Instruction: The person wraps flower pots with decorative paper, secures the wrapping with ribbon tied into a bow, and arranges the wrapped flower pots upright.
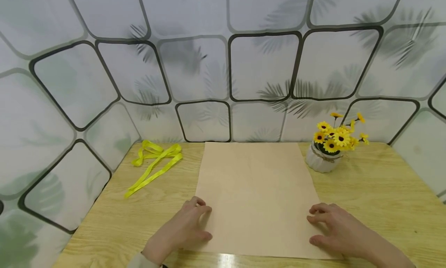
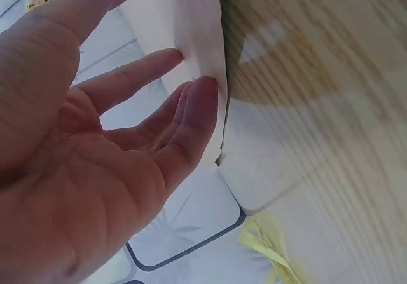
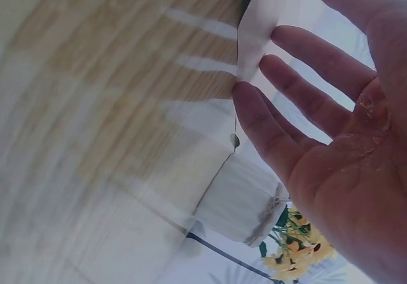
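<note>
A large sheet of pale pinkish-beige paper (image 1: 258, 198) lies flat on the wooden table, its near edge close to me. At its left side, my left hand (image 1: 186, 225) touches the paper with loosely bent, spread fingers. My right hand (image 1: 336, 231) does likewise at the right side, near the lower corner. Both wrist views show fingertips against the paper (image 2: 194, 36) along its edge, with bare palms and nothing gripped. A bright yellow ribbon (image 1: 134, 190) lies loosely looped left of the sheet, beyond my left hand.
A white pot (image 1: 322, 161) tied with twine holds yellow artificial flowers (image 1: 339, 138), right of the sheet's far end. The light wooden table (image 1: 390, 194) meets a wall (image 1: 265, 66) with a rounded-square and leaf pattern at the back.
</note>
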The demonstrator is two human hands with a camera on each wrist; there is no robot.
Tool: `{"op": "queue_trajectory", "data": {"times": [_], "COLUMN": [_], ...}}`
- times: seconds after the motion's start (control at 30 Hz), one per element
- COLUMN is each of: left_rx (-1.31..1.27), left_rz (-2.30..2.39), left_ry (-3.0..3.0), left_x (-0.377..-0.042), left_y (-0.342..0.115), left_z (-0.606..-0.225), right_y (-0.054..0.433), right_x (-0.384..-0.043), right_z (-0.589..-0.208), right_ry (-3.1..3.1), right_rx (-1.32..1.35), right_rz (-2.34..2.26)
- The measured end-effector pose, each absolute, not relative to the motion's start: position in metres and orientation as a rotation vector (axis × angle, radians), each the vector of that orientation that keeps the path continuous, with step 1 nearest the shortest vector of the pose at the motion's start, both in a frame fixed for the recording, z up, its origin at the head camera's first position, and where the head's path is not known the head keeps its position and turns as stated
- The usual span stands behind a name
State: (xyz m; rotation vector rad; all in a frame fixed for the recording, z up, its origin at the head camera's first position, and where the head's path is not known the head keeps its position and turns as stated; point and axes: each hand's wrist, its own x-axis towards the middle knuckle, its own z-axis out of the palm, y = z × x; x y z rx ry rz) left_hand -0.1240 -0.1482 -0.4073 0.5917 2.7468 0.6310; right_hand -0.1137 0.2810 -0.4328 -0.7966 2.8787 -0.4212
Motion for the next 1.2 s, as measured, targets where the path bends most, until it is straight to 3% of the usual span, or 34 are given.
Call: {"op": "queue_trajectory", "data": {"times": [0.23, 0.5, 0.63, 1.2], "left_rx": [0.592, 0.589, 0.602, 0.581], "left_rz": [0.617, 0.598, 0.598, 0.579], "left_ry": [2.739, 2.72, 2.715, 2.731], "left_x": [-0.124, -0.124, -0.124, -0.123], "left_y": [-0.147, -0.146, -0.146, -0.146], "left_z": [-0.405, -0.404, -0.404, -0.407], "right_y": [0.283, 0.3, 0.312, 0.329], "right_x": [-0.12, -0.149, -0.164, -0.21], "right_z": [-0.428, -0.415, -0.413, -0.423], "right_ry": [3.038, 3.284, 3.156, 2.937], "right_rx": [-0.697, 0.071, 0.306, 0.205], "right_rz": [-0.777, -1.038, -1.1, -1.285]}}
